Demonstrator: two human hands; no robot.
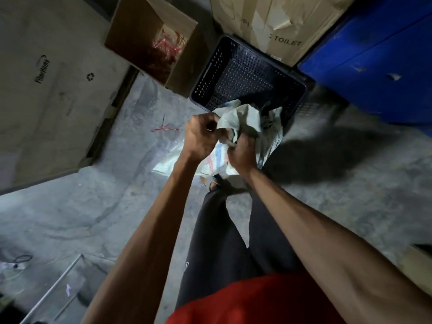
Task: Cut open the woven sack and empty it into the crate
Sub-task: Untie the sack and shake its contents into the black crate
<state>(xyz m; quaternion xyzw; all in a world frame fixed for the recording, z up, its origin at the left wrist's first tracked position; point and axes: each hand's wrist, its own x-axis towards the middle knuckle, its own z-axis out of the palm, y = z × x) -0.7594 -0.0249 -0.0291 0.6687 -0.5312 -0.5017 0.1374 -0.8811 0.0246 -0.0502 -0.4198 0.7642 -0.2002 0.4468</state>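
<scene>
Gripping the woven sack (243, 123) with both fists, the person holds it right at the near rim of the black perforated crate (236, 73), its bunched top spilling over that rim while the tail hangs down on the near side of the crate. Left hand (202, 134) is clenched on a fold of the cloth, and something small glints between its fingers, too small to name; right hand (242, 152) is balled tight on the gathered middle. This sack looks soft, limp and light, crumpling freely, so I'd judge it slippery weave best taken by bunched handfuls near the corners, then shaken mouth-down. Whether anything is left inside, I cannot tell; the crate's floor looks mostly bare. Underneath, a rough grey concrete floor (117, 206), dusty and dim. Left of the crate sits an open cardboard box (140, 26) with red ties (163, 50) inside, one red tie (164, 129) loose on the floor nearby; behind the crate stands a taped carton (268, 17), and to its right a blue bin (374, 54).
</scene>
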